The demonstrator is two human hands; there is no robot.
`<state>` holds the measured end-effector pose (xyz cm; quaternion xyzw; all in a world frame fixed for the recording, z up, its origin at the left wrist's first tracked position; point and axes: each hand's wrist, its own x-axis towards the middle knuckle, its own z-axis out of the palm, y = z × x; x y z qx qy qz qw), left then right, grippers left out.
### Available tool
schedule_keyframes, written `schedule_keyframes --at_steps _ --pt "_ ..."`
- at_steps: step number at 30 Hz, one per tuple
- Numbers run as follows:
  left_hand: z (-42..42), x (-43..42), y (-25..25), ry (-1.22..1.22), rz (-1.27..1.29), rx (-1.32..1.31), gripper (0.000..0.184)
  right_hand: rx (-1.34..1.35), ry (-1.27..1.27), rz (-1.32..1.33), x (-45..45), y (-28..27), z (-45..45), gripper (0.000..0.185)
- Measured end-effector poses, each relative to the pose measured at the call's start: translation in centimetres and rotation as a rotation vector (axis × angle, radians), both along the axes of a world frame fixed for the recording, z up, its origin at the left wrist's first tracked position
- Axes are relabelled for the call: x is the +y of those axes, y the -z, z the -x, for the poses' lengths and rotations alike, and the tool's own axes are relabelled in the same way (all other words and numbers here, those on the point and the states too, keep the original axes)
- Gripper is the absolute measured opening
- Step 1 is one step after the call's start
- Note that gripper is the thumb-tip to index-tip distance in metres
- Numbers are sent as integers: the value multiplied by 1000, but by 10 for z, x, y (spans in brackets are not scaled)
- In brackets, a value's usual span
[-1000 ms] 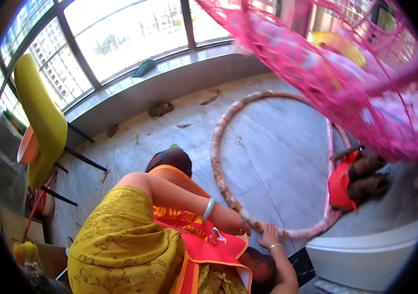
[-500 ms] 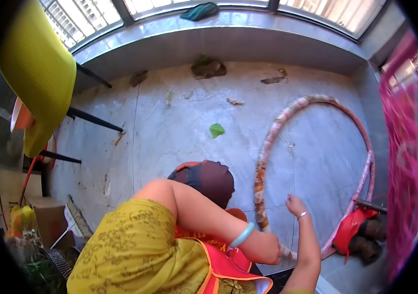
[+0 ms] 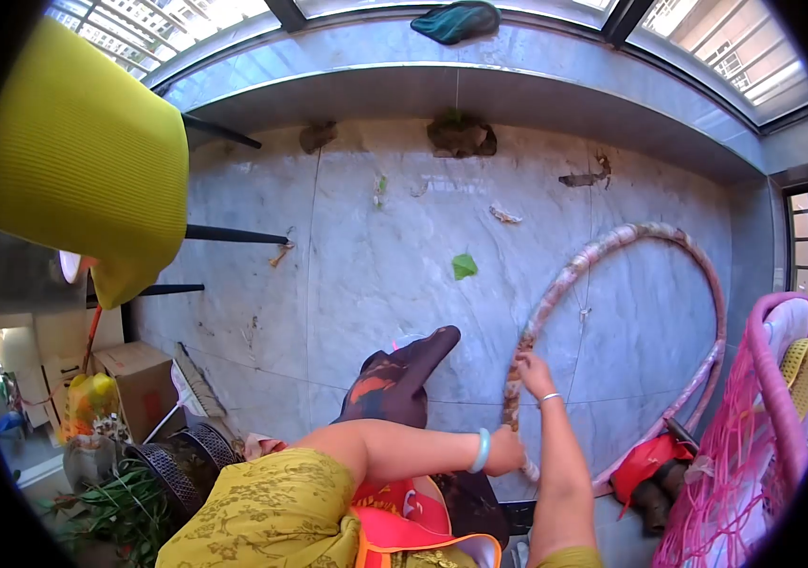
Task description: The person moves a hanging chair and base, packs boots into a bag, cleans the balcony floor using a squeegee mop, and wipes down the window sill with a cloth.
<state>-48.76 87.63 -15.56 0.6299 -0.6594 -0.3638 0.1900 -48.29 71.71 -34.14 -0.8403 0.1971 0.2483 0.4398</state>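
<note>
- Pink-and-brown hoop (image 3: 565, 276) is lying right of centre on the floor (image 3: 395, 303); I cannot tell whether its near side is lifting.
- Left hand (image 3: 502, 452), wearing a pale bangle (image 3: 481, 450), is gripping the hoop's near left side.
- Right hand (image 3: 535, 375) is touching the hoop just farther along, fingers bending; I cannot tell whether they are gripping.
- Red cloth (image 3: 638, 466) is lying by the hoop's lower right.
- Green leaf (image 3: 464, 266) is lying left of the hoop.
- Pink netting (image 3: 724, 483) is showing at lower right.
- Yellow chair (image 3: 91, 161) is standing at left, above a box (image 3: 145, 386).
</note>
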Motion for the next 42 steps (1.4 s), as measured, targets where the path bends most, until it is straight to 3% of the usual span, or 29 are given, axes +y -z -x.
schedule_keyframes --at_steps 3,5,8,10,12,14,16,20,23,28,37,40,42 --pt "-3 24 14 -8 -161 55 21 260 180 -147 45 -2 25 29" --pt "14 42 29 21 -275 220 26 243 170 -188 79 -18 44 29" --pt "15 74 15 -92 -348 450 33 227 54 -193 127 -81 55 30" --pt "12 100 -9 -284 -536 714 35 218 -12 -188 143 -130 53 29" --pt "11 138 -36 -512 -328 711 37 400 126 -359 158 -193 44 29" --pt "10 181 -63 -648 -290 640 35 374 104 -365 159 -214 54 30" --pt "-11 202 -90 -769 -233 546 33 320 -50 -241 153 -219 67 30" --pt "-74 208 -154 -750 -291 615 30 418 3 -140 146 -235 71 28" --pt "-106 196 -166 -762 -228 563 30 509 135 -155 145 -257 43 27" --pt "-147 176 -177 -893 -145 557 29 479 381 -438 164 -281 -27 26" --pt "-204 162 -200 -953 -179 564 31 419 328 -460 137 -275 -132 26" --pt "-227 151 -208 -1047 -175 581 33 318 277 -458 122 -254 -160 25" --pt "-238 140 -211 -1226 -179 634 32 269 288 -484 107 -268 -200 25"
